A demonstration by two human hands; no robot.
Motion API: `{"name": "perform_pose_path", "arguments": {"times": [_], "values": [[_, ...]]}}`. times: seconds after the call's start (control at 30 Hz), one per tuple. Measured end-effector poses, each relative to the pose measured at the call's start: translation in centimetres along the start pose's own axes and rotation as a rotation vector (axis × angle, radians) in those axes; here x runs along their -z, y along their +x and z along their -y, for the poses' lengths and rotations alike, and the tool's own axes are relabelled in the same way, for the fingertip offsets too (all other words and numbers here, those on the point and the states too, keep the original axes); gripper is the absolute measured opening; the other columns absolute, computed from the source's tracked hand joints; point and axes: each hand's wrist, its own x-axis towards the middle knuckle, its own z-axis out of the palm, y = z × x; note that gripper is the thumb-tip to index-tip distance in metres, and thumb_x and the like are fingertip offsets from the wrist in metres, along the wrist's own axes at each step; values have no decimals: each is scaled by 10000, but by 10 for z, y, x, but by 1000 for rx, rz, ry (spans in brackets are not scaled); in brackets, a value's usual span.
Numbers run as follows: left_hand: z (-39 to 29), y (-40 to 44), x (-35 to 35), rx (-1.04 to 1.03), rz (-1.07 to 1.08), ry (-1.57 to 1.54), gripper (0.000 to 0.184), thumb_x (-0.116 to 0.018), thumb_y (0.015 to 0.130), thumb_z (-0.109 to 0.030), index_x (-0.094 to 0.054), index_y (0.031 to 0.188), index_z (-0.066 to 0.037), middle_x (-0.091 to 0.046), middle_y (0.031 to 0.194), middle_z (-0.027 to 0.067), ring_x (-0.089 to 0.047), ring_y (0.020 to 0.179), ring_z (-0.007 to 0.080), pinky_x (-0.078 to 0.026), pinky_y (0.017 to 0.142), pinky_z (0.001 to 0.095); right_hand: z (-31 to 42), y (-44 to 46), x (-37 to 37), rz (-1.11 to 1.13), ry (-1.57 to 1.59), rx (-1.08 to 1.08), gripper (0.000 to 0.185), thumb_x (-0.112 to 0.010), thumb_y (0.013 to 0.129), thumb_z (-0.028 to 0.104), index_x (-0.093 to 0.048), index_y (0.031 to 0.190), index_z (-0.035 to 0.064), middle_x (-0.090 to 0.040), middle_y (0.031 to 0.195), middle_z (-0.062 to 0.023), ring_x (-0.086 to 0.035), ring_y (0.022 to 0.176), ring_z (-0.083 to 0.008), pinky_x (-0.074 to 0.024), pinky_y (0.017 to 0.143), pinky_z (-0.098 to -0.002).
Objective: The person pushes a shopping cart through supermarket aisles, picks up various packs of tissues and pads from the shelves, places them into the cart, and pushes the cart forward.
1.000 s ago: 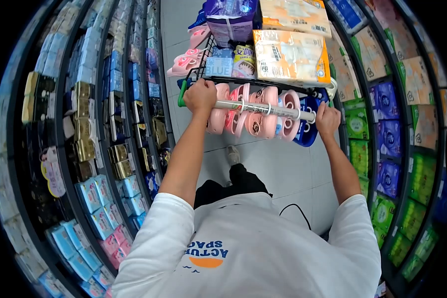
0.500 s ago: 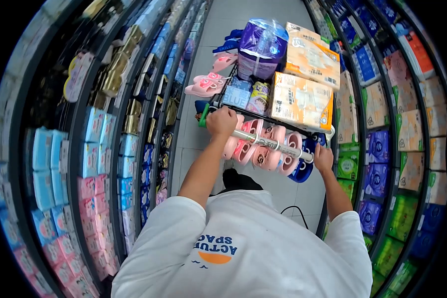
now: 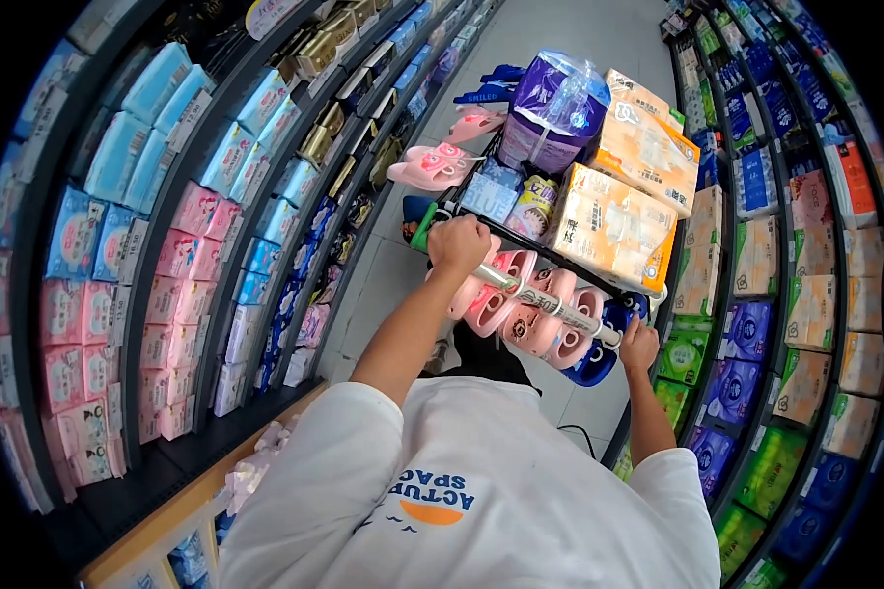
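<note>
My left hand (image 3: 460,245) is closed round the left end of the cart handle (image 3: 550,306), beside a green end piece (image 3: 424,228). Round the handle's right end, my right hand (image 3: 640,344) is closed too. Pink clogs (image 3: 538,322) and a blue pair (image 3: 591,363) hang along the bar between my hands. In the cart, orange-and-white tissue packs (image 3: 614,228) lie on the right and a purple pack (image 3: 554,113) stands at the far left. A light blue pack (image 3: 491,192) and a yellow-and-purple pack (image 3: 533,208) sit nearer me. More pink clogs (image 3: 434,167) hang outside the left side.
Shelves of blue and pink packs (image 3: 182,250) line the left side. Shelves of orange, purple and green packs (image 3: 735,388) run close along the right. Grey floor tiles (image 3: 584,29) stretch ahead between them. A wooden-edged unit (image 3: 157,535) stands at the lower left.
The cart and both hands have shifted right and lower in view, and the aisle now slants rightward. More left shelving and a wooden-edged unit have come into view. Both hands kept their hold.
</note>
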Motion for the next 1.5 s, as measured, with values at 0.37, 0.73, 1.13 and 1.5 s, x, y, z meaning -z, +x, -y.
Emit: {"name": "perform_pose_path", "arguments": {"times": [0.37,0.73,1.13,1.5], "values": [[15,-63,27,119,105,133,304,-522,832,-334,-697,807,-86,-685,826,195,-667,778,379,-514,725,488,5,-60,13,-81,124,-38,433,-442,949,303,-629,663,38,-601,641,-219,-590,643,-409,-452,640,-513],[45,-146,49,154,74,163,305,-505,815,-289,-701,773,-59,-681,798,193,-659,767,380,-498,722,481,14,-141,45,-187,191,-32,404,-472,917,228,-642,605,34,-613,610,-191,-592,598,-363,-461,691,-462],[64,-249,90,154,-98,131,298,-530,805,-291,-700,758,-51,-671,766,209,-652,721,400,-505,704,499,18,-237,63,-235,276,-8,387,-482,911,213,-641,612,25,-609,598,-190,-593,585,-367,-468,676,-455],[106,-322,107,175,-8,124,306,-526,805,-312,-710,736,-78,-684,736,147,-671,687,315,-532,670,446,20,-314,59,-44,110,-48,453,-442,951,340,-689,728,33,-644,684,-207,-619,705,-399,-486,740,-480]]}}
